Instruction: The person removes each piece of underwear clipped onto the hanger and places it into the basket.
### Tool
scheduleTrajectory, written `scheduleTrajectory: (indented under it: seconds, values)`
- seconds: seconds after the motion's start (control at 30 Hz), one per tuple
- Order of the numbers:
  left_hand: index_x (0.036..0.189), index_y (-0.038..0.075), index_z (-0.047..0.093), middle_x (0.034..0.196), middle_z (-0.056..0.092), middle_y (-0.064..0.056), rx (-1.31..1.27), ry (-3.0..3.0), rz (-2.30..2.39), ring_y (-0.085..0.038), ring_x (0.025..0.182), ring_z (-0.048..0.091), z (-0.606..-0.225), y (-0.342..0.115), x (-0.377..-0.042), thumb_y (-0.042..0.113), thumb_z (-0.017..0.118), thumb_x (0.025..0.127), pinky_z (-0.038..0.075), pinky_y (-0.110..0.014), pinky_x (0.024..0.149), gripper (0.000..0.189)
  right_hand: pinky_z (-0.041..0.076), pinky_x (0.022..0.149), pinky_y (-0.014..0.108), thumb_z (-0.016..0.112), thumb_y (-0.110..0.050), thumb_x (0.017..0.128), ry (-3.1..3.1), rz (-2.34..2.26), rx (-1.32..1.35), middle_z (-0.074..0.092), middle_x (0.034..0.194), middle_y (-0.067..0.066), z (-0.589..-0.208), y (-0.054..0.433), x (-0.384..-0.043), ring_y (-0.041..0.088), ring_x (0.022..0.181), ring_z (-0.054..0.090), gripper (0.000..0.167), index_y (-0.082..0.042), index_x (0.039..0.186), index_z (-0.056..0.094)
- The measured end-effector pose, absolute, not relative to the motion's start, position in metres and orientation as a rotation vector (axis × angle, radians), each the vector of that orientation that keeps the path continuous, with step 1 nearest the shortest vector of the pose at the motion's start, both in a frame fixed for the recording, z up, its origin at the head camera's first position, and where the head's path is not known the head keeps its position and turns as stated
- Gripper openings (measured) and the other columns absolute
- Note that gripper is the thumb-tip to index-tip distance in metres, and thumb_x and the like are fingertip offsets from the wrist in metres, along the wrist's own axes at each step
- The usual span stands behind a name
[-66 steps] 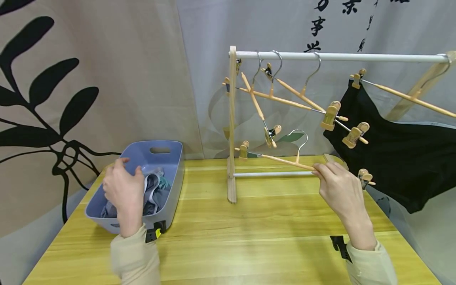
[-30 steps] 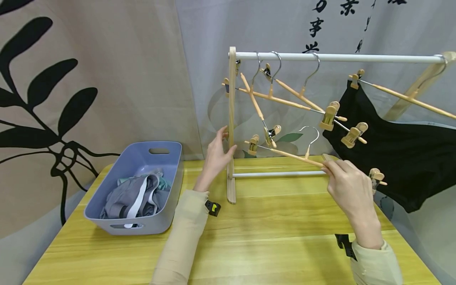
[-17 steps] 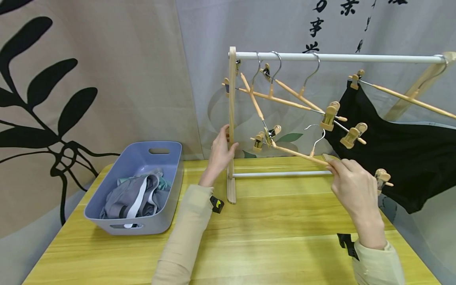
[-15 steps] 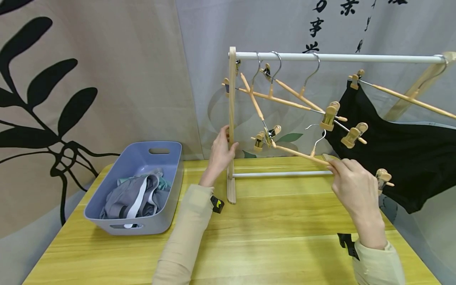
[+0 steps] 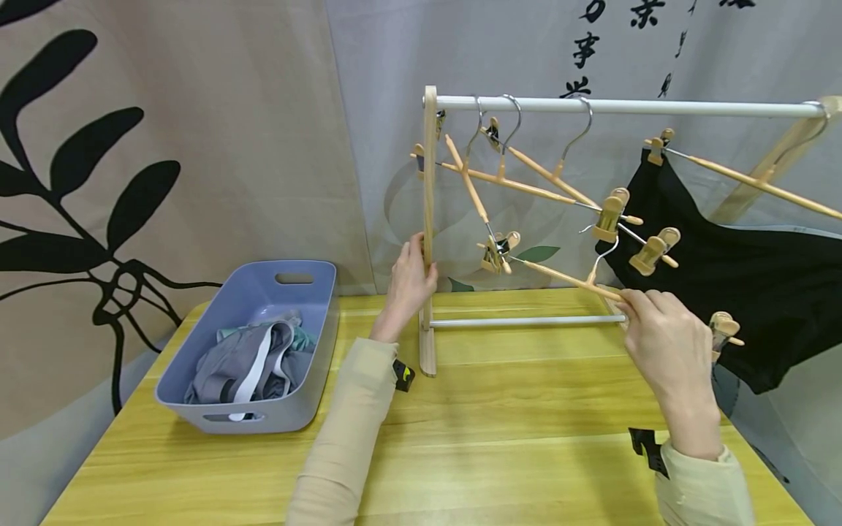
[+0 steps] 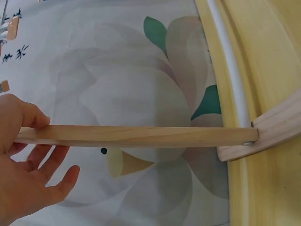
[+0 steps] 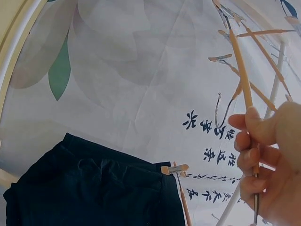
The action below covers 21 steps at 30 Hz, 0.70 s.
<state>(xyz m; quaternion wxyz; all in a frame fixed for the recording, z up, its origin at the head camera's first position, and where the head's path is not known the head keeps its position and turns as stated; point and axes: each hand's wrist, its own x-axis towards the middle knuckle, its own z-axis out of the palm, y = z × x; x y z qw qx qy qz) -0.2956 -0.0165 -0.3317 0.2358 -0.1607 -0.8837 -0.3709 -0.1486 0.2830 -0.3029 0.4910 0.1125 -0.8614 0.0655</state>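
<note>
My left hand (image 5: 406, 288) holds the left wooden upright of a clothes rack (image 5: 429, 183). In the left wrist view, thumb and fingers lie on either side of that post (image 6: 141, 136). My right hand (image 5: 667, 340) grips the bar of a wooden clip hanger (image 5: 566, 278), its fingers curled round it in the right wrist view. The hanger slants down to the right, its metal hook up and no garment on it. Its left clip overlaps the clip of a hanging hanger (image 5: 472, 190) in the head view. Its right clip (image 5: 723, 332) shows beyond my hand.
More clip hangers hang from the white rail (image 5: 631, 108). Black shorts (image 5: 710, 292) are clipped to a hanger at the right end. A blue-grey basket (image 5: 289, 415) with grey clothes (image 5: 243, 361) stands left on the wooden table (image 5: 493, 453). A printed curtain (image 5: 276, 146) hangs behind.
My left hand has gone from the basket to the rack's left upright and holds it. My right hand has shifted right with the hanger, whose left end has risen.
</note>
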Motion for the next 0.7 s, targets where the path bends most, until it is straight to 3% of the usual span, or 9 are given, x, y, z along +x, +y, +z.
scheduleTrajectory:
  seconds: [0.3,0.7]
  values:
    - [0.132,-0.004,0.04,0.104,0.057,-0.022,-0.436,-2.399,-0.974,-0.033,0.081,0.06,-0.333,-0.016,-0.296,0.002,0.058,0.089,0.054,-0.041,0.069,0.047,0.042,0.048,0.047,0.064,-0.002,0.085,-2.044,0.134,0.222,0.062,0.07,0.02,-0.298,0.29,-0.152,0.036,0.063,0.055,0.009,0.005,0.089,0.069]
    - [0.133,-0.005,0.039,0.106,0.056,-0.022,-0.429,-2.402,-0.971,-0.034,0.082,0.06,-0.336,-0.014,-0.296,0.002,0.058,0.088,0.054,-0.041,0.07,0.049,0.037,0.049,0.048,0.047,-0.008,0.096,-1.938,0.0,0.159,0.059,0.072,0.024,-0.281,0.301,-0.158,0.042,0.064,0.052,0.025,0.006,0.088,0.066]
